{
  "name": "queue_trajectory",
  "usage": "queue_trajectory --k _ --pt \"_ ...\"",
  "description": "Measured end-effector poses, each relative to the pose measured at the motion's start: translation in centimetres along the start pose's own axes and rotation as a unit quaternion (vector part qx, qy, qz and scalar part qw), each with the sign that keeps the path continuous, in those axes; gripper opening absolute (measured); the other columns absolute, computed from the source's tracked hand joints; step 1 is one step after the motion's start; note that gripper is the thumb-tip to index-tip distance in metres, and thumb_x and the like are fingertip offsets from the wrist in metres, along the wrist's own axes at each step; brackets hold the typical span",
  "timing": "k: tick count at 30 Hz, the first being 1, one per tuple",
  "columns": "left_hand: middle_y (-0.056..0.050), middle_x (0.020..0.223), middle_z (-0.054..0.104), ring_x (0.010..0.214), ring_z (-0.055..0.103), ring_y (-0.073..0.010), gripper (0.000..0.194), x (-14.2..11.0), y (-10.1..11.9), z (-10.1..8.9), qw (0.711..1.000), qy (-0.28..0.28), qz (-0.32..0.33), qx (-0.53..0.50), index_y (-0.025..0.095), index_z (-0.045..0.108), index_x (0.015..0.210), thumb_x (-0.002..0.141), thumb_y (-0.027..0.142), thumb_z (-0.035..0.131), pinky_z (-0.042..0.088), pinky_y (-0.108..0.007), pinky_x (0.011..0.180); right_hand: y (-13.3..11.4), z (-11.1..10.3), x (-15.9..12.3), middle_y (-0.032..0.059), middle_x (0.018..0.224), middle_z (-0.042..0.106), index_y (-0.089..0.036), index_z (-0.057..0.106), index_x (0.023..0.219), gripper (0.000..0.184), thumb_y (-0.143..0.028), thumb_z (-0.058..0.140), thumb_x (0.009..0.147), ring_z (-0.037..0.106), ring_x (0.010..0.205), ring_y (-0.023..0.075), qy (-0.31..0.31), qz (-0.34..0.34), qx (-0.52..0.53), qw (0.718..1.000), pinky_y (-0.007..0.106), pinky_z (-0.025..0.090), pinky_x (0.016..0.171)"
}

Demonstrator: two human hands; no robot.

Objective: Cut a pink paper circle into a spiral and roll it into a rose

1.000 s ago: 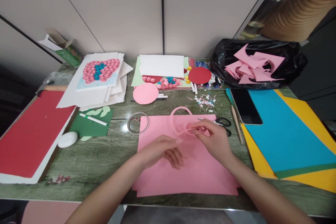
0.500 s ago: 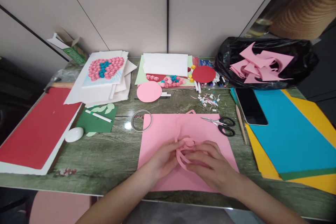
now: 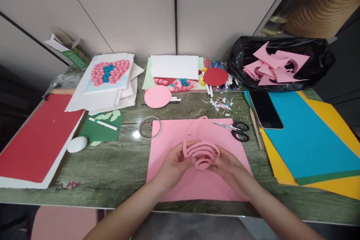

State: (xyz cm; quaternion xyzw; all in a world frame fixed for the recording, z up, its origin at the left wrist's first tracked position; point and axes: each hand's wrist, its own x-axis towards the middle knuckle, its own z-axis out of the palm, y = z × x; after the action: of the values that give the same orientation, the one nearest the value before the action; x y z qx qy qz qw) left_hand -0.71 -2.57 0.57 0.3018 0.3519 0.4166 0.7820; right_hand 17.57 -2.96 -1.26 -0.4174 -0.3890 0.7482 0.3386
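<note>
Between my two hands is a pink paper spiral [image 3: 203,151], its rings stacked close with a small round centre at the near side. My left hand [image 3: 178,160] is closed on its left edge, thumb toward the middle. From the right, my right hand [image 3: 229,165] grips the other edge, its fingers partly hidden by the paper. One loose end of the strip trails away from me. Underneath lies a pink sheet [image 3: 168,187]. Scissors [image 3: 234,130] with black handles rest on its far right corner, and a metal ring [image 3: 150,128] overlaps its far left corner.
To the right lie a wooden stick [image 3: 255,129], a phone [image 3: 266,110] and blue paper [image 3: 306,138]. A black bag [image 3: 236,63] with pink scraps stands behind them. On the left are red paper [image 3: 39,138] and a white oval object [image 3: 77,144]. Pink [image 3: 157,96] and red [image 3: 215,77] discs lie farther back.
The loose, tangled pink strip is now gathered into an even spiral. My right hand has turned and moved from over the strip to its right edge. The view has shifted slightly.
</note>
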Motion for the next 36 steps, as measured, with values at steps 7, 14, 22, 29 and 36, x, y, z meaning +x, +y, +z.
queue_trajectory --k 7,14,22,29,36 --pt "-0.01 0.105 0.066 0.096 0.059 -0.0233 0.043 0.4 0.4 -0.3 0.996 0.061 -0.031 -0.053 0.017 0.061 0.11 0.067 0.011 0.064 0.045 -0.032 0.079 -0.8 0.5 1.6 -0.0018 0.07 0.061 -0.019 0.058 0.076 0.015 -0.031 0.066 0.074 0.057 0.066 0.014 0.137 -0.058 -0.212 0.966 0.024 0.046 0.059" --pt "-0.006 0.091 0.067 0.082 0.061 -0.0161 0.032 1.2 -0.6 -0.8 0.988 0.14 -0.056 -0.033 0.014 0.061 0.097 0.067 0.015 0.069 0.046 -0.028 0.074 -3.3 -2.6 4.6 0.0027 0.082 0.065 -0.02 0.063 0.089 0.022 -0.035 0.048 0.088 0.058 0.073 0.0176 0.133 -0.144 -0.485 0.852 0.03 0.044 0.069" --pt "-0.007 0.095 0.067 0.087 0.061 -0.0181 0.034 1.0 -0.6 -1.4 0.99 0.124 -0.051 -0.032 0.015 0.062 0.097 0.064 0.014 0.068 0.045 -0.029 0.076 -4.7 -4.2 11.3 0.0064 0.082 0.059 -0.021 0.064 0.075 0.011 -0.027 0.058 0.081 0.053 0.087 0.0239 0.152 -0.258 -0.605 0.738 0.04 0.041 0.082" --pt "-0.007 0.098 0.066 0.092 0.06 -0.0191 0.034 0.3 0.6 -0.7 0.991 0.091 0.006 -0.096 0.016 0.063 0.099 0.067 0.009 0.064 0.045 -0.031 0.081 -7.8 0.5 7.0 0.0025 0.084 0.063 -0.022 0.056 0.083 0.009 -0.027 0.051 0.087 0.059 0.079 0.0167 0.11 -0.306 -0.498 0.804 0.03 0.044 0.074" --pt "-0.011 0.113 0.062 0.108 0.056 -0.0284 0.042 -0.4 1.3 -0.2 0.984 0.009 0.009 -0.179 0.017 0.059 0.11 0.069 0.011 0.058 0.042 -0.041 0.091 -7.6 0.4 3.8 -0.0025 0.057 0.056 -0.021 0.052 0.08 0.012 -0.032 0.053 0.084 0.052 0.051 0.012 0.094 -0.162 -0.326 0.927 0.023 0.039 0.047"
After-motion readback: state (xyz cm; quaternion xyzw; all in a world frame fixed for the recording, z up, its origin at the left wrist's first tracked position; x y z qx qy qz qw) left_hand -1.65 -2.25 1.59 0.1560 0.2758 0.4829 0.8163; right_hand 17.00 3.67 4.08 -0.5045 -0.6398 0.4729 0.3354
